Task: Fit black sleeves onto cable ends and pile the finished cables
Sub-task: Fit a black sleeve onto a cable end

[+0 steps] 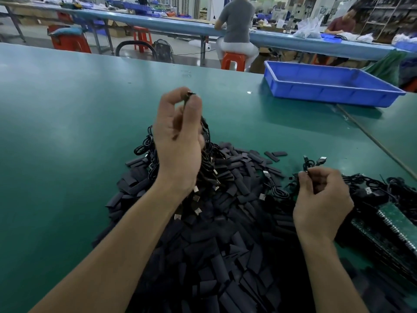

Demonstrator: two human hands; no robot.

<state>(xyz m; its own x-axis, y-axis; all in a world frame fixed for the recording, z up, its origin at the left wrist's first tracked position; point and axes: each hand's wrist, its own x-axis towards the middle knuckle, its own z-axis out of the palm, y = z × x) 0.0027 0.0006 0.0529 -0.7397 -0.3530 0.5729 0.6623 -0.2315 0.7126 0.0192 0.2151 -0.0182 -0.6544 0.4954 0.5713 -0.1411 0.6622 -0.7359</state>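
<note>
- Black sleeves (214, 245): loose flat pieces heaped on green table (67, 132), heap running off the bottom frame edge.
- Left hand (178, 141): raised over far side of heap, fingers curled round cable bundle (204, 177); thumb and fingertips pinching a small dark end at the top, sleeve or plug not discernible.
- Bundle hanging from the palm down onto heap, metal plugs dangling over its centre.
- Right hand (320, 199): low at right rim of heap, well apart from the other hand, thumb and forefinger pinching single cable (312, 163), silver plug pointing away.
- Cable pile (379, 186): tangled black cables just right of heap, beside right hand.
- Ribbed green-and-black block (394, 227): right of heap, nearer than cable pile; kind not discernible.
- Stray sleeves (276, 154): just past far right rim of heap.
- Blue tray (327, 91): well beyond heap to the right, at far table edge.
- Open room: broad green surface left of heap and beyond it, up to far edge.
</note>
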